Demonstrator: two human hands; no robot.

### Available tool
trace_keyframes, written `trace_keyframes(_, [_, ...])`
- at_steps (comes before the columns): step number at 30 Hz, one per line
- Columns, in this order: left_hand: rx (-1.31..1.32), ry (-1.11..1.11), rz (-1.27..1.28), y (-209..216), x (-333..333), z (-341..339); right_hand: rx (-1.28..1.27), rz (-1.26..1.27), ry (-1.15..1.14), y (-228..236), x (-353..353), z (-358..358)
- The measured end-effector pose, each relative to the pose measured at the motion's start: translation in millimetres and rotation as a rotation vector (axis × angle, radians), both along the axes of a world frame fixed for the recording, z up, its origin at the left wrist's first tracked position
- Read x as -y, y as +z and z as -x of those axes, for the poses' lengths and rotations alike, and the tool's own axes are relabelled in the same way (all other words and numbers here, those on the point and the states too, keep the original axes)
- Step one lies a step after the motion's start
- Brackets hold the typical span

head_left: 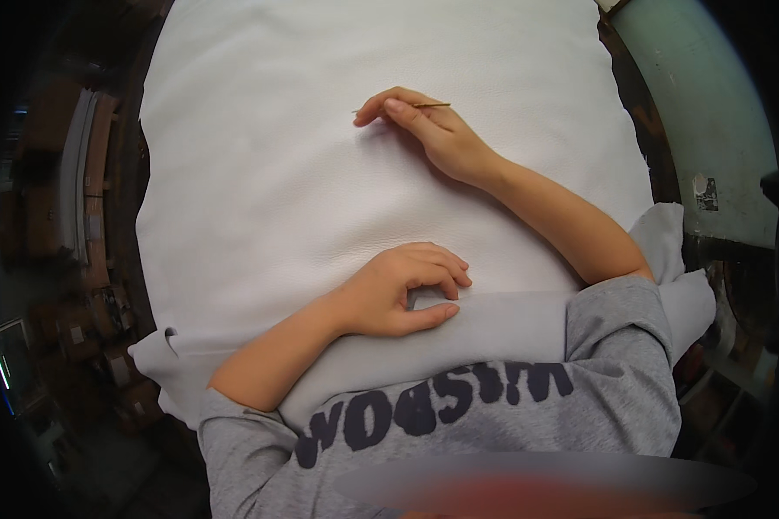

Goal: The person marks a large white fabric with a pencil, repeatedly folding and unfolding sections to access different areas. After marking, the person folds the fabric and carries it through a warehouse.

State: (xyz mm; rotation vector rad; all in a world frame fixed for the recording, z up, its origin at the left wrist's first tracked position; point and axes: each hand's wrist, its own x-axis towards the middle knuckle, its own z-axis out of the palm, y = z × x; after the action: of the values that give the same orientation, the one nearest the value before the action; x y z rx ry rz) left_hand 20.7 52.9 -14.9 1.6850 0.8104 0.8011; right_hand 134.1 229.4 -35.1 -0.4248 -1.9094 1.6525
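Lining the far left of my head view, brown boxes [78, 333] sit in dim light, their contents too dark for me to make out. To their right begins a broad white sheet [251, 173], finely grained like leather, with wavy side edges and shallow ripples; it fills the middle of the scene. Near its lower left corner I note a small dark notch [171, 332]. Along the near side, next to the wearer's body, runs a greyer strip [524, 327] of smooth material.

The left hand [385, 290] lies low over the sheet where white meets grey, palm downward, fingers loosely bent and thumb spread apart; I see nothing in its grasp. Farther from the body, the right hand [433, 134] pinches a thin brownish stick [433, 105] between thumb and fingers. The stick lies above the upper middle of the sheet, one end projecting to the right past the knuckles (whether its other end touches the surface, I cannot tell).

Both forearms emerge from a grey shirt [619, 415] with dark lettering. Farthest right, beyond the sheet, stands a pale green panel [692, 104] bearing a ragged black-and-white patch [706, 192].
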Motion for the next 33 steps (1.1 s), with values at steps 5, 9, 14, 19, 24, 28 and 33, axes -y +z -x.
trace_keyframes(5, [-0.018, 0.007, -0.05, -2, 1, 1, -0.073, 0.21, 0.112, -8, -10, 11])
trace_keyframes(9, [-0.015, 0.027, -0.04, -3, 4, -1, -0.061, -0.05, -0.546, -7, -132, -43])
trace_keyframes(14, [-0.461, 0.247, -0.33, 4, -3, 13, -0.041, -0.136, -0.775, -15, -160, -105])
trace_keyframes(19, [-0.963, 0.441, -0.361, -5, -21, 44, 0.104, -0.123, -0.313, -7, -66, -68])
trace_keyframes(24, [-1.03, 0.711, -0.313, -27, -41, 74, 0.169, 0.263, 0.074, 13, -19, -33])
trace_keyframes(28, [-1.243, 0.926, -0.274, -30, -54, 124, 0.197, -0.076, -0.436, 19, -54, -34])
trace_keyframes(33, [-1.166, 0.956, -0.263, -39, -57, 162, 0.217, -0.269, -0.124, -2, -39, -46])
